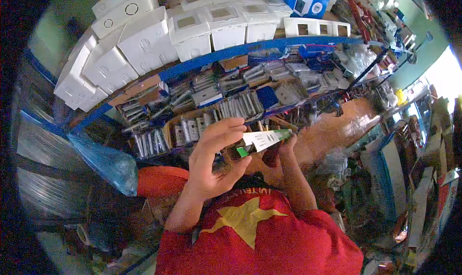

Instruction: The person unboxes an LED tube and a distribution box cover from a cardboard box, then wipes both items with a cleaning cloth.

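Note:
A slim white and green carton (265, 139) is held out in front of my chest, tilted up toward the right. My right hand (288, 143) grips its far right end, with most of the fingers hidden behind it. The near left end of the carton shows a raised white flap and a green flap, with a dark opening between them. Around that end my left hand (214, 157) is spread, thumb below and fingers above, the fingertips close to the flaps.
A blue-edged shelf (202, 54) ahead carries white plastic boxes (231, 27) and a blue printed box (310, 1). Below it, trays hold rows of packaged switch plates (238, 106). Left are a blue plastic bag (108, 162) and an orange-red object (161, 180); long cartons (392, 174) lean at right.

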### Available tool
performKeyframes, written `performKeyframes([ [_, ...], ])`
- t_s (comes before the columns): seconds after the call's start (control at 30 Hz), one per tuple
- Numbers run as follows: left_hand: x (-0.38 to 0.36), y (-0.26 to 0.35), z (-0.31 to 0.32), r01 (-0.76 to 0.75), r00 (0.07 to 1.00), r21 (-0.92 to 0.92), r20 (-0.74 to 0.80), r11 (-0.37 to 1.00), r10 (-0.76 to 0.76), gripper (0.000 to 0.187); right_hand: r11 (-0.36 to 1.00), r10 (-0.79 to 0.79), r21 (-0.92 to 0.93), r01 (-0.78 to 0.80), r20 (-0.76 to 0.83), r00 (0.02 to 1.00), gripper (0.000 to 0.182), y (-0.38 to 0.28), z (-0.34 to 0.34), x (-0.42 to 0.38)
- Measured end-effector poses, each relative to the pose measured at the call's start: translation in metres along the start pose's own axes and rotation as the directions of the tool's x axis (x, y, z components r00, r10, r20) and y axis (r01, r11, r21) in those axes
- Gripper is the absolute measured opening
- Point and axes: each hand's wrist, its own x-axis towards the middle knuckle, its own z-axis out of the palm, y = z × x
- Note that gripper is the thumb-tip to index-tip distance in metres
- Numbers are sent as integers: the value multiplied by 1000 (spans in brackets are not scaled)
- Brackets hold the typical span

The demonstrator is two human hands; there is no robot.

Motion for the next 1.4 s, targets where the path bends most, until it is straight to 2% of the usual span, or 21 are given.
performKeyframes([
  [0.03, 0, 0, 1, -31, 999, 19, -11, 999, 31, 48, 1000, -11, -8, 10, -46, 999, 73, -2, 0, -1],
  [0.07, -2, 0, 3, 3, 998, -26, -55, 1000, -4, 47, 999, 41, 12, -42, 49, 998, 74, 1, -23, 18],
  [0.13, -4, -2, 9, 58, 988, -120, -138, 991, -75, 45, 1000, -20, -16, 21, 2, 1000, 74, -14, 9, -17],
  [0.2, -4, -2, 8, 74, 987, -107, -132, 992, -88, 43, 992, -96, -81, 91, -58, 994, 73, -25, 22, -31],
  [0.23, -4, -2, 7, 82, 987, -102, -128, 991, -95, 42, 997, -78, -19, 78, -33, 996, 71, -24, 10, -19],
  [0.4, 6, 6, -3, 136, 990, 213, -55, 968, -128, 37, 987, -73, 144, 70, 12, 997, 60, -24, -59, 40],
  [0.47, 6, 7, -10, 142, 988, 310, 12, 940, -153, 34, 974, -215, 56, 218, -55, 975, 56, -41, -45, 22],
  [0.53, 5, 3, -16, 183, 980, 298, 26, 937, -199, 32, 941, -337, 6, 338, -59, 940, 54, -53, -52, 27],
  [0.63, 8, 3, -16, 251, 964, 281, 16, 926, -266, 29, 919, -393, 44, 392, 9, 920, 62, -68, -72, 48],
  [0.67, 10, 3, -18, 230, 966, 325, 34, 917, -255, 28, 929, -325, 161, 333, -74, 943, 63, -78, -61, 36],
  [0.77, 13, 2, -22, 234, 951, 415, 91, 879, -296, 26, 901, -291, 348, 259, 41, 956, 59, -95, -76, 47],
  [0.8, 13, 2, -23, 246, 940, 439, 109, 864, -323, 25, 904, -353, 236, 356, -56, 934, 55, -96, -81, 51],
  [0.9, 14, -5, -30, 276, 902, 410, 202, 869, -382, 21, 910, -341, 242, 336, -23, 940, 55, -112, -58, 21],
  [1.03, 7, -21, -37, 458, 843, 188, 216, 869, -492, 14, 889, -440, 89, 449, -106, 892, 52, -126, -43, -1],
  [1.07, 2, -27, -37, 499, 835, 128, 193, 857, -515, 12, 880, -409, 258, 398, -13, 912, 50, -130, -46, -1],
  [1.13, -3, -32, -31, 614, 789, -59, 86, 787, -609, 8, 777, -628, -110, 619, -182, 756, 47, -128, -31, -12],
  [1.2, -16, -50, -36, 593, 804, 40, -67, 804, -590, 9, 883, -431, 181, 434, -56, 901, 46, -137, -39, -11],
  [1.23, -24, -61, -37, 585, 808, 92, -145, 805, -571, 10, 906, -396, 167, 389, 10, 918, 47, -137, -31, -19],
  [1.3, -34, -79, -36, 564, 711, -239, -346, 790, -612, 18, 946, -315, 126, 298, 151, 937, 49, -144, -5, -40],
  [1.37, -43, -99, -40, 410, 568, -530, -489, 742, -662, 26, 971, -237, 61, 229, 200, 951, 51, -139, 36, -78],
  [1.4, -63, -119, -52, 429, 574, -523, -472, 737, -669, 36, 983, -182, 30, 180, 241, 953, 54, -135, 40, -85],
])
